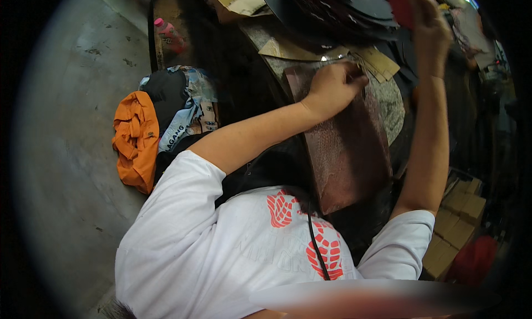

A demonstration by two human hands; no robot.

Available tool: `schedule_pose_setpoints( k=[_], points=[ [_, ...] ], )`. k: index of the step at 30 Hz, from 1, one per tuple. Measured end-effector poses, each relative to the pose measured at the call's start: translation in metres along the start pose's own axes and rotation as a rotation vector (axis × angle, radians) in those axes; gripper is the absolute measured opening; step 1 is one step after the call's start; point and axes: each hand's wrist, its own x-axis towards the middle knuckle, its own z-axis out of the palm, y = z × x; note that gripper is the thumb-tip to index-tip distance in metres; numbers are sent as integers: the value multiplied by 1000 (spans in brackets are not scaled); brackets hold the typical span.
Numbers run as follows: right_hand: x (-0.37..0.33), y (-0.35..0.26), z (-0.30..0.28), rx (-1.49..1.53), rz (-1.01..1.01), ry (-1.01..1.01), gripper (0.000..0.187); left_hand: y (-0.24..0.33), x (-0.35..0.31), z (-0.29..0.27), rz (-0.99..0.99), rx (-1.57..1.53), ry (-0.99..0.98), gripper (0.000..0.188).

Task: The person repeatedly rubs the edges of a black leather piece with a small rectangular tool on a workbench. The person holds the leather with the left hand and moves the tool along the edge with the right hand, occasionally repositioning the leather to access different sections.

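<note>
My left hand [335,90] is closed, its fingertips pinched together above the far end of a worn reddish-brown board [346,152]. Whatever may be between those fingertips is too small or hidden to make out. My right hand [431,33] is raised at the far right, gripping a flat red piece [398,6] of sheet material. Close beyond the left hand lie tan card-like pieces [379,63] on a grey stone-like slab [392,105]. Dark curved sheets [316,17] are piled beyond them, to the left of the red piece.
An orange cloth [136,141] and a patterned bag-like bundle [197,100] sit at the left. A bottle with a pink cap [169,35] stands at the far left. Several yellowish blocks [457,219] are stacked at the lower right, near a red item [474,261].
</note>
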Motion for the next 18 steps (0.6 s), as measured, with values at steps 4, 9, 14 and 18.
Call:
schedule_pose_setpoints(
  k=[4, 9, 14, 18],
  points=[
    [-28, -58, -94, -319, 9, 109, 25, -8, 5, 5, 37, -256, 57, 22],
    [-123, -138, -120, -349, -215, -317, 22, -19, 6, 2, 6, -533, 116, 10],
    [-191, -167, -108, -200, 207, -639, 24, -27, 6, 0, -93, -590, 121, 10],
    [-197, -158, -121, -140, 339, -559, 24, -24, 3, 0, -41, -548, 25, 12]
  ],
)
